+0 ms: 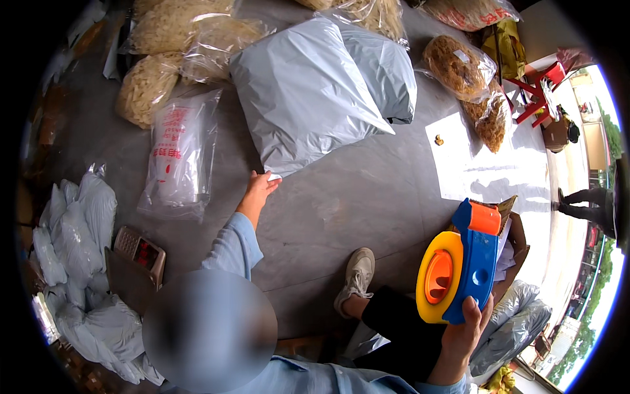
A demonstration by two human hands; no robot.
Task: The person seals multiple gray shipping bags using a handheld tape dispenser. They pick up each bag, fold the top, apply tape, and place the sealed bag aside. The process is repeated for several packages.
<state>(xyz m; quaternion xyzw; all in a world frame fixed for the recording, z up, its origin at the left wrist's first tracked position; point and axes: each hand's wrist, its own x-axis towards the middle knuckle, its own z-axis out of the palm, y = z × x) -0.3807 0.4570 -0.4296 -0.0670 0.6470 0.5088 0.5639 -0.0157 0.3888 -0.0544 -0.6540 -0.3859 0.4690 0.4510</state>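
My left hand (257, 189) pinches the near corner of a large pale grey plastic mailing bag (308, 92). This bag looks full and lies on the grey floor, overlapping a second grey mailing bag (387, 75) behind it. On the right, my right hand (467, 328) grips the lower end of a tape dispenser (479, 262), held up off the floor. The dispenser has a blue frame, an orange top piece and a yellow ring around an orange hub. Left of the mailing bag lies a see-through bag (177, 154) with red print and something white inside.
See-through sacks of pale dried pieces (177, 26) line the back. Bags of brown dried goods (459, 65) lie back right. A scale (141, 253) and several grey parcels (75, 230) are at left. A cardboard box (518, 253) stands behind the dispenser. Another person (590, 203) shows far right.
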